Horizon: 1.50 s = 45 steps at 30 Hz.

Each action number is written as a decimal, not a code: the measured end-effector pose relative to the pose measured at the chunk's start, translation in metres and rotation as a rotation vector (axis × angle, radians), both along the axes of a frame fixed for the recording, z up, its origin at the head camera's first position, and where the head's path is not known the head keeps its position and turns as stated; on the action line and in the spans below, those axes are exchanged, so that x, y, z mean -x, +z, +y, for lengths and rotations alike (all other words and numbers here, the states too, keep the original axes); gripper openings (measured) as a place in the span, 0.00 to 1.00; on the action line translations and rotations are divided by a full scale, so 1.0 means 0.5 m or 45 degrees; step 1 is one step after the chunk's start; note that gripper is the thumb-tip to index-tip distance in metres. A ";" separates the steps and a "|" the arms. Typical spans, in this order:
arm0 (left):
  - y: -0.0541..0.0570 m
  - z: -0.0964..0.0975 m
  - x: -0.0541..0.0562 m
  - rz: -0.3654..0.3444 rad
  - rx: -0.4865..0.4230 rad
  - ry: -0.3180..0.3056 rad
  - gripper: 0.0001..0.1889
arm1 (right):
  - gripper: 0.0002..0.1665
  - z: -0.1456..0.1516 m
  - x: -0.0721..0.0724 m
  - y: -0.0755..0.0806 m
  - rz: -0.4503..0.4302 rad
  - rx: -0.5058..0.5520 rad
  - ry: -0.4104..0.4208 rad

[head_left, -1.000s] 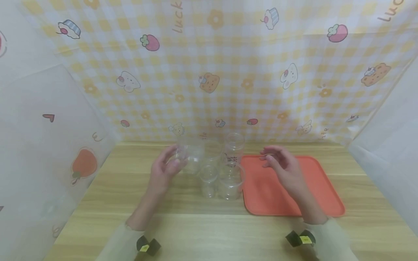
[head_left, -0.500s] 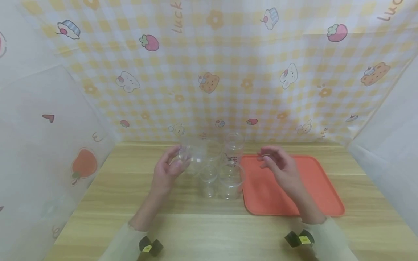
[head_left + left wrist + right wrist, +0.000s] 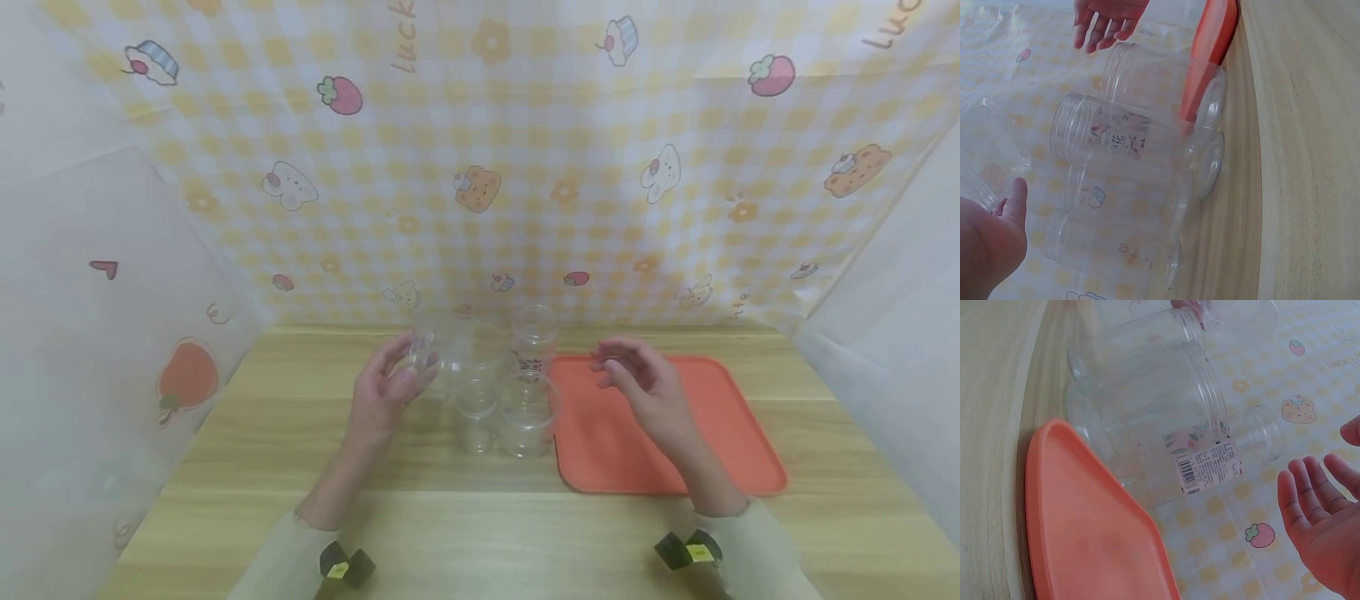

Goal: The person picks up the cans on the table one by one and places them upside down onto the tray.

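Observation:
In the head view my left hand [image 3: 386, 383] grips a clear plastic jar [image 3: 442, 343] by its side, raised at the left of the group. The left wrist view shows the held jar [image 3: 991, 150] beyond my thumb. Several clear jars stand upright close together on the table: a small narrow jar [image 3: 477, 421] and a wide jar [image 3: 528, 425] in front, a taller labelled jar [image 3: 536, 333] behind. Its printed barcode label [image 3: 1209, 467] shows in the right wrist view. My right hand [image 3: 648, 387] hovers over the tray, fingers loosely bent, holding nothing.
An orange-red tray [image 3: 720, 417] lies on the wood-grain table [image 3: 480, 533], just right of the jars. A yellow checked cloth [image 3: 525, 233] with cartoon prints hangs behind the table, and pale sheets [image 3: 150, 275] flank it at the sides.
My left hand has shifted slightly right with the jar, nearer the other jars, then stays almost still. The right hand has drifted slightly left. The standing jars and tray keep their places.

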<state>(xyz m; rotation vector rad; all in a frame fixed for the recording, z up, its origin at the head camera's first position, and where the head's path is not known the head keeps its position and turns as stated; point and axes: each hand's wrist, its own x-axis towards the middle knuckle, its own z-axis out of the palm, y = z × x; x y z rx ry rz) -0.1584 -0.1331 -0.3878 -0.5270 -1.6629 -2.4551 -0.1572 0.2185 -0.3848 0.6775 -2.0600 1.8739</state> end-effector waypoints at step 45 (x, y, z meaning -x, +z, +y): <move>-0.006 0.044 -0.004 0.030 -0.028 -0.087 0.28 | 0.16 -0.066 -0.001 0.012 -0.012 0.015 0.051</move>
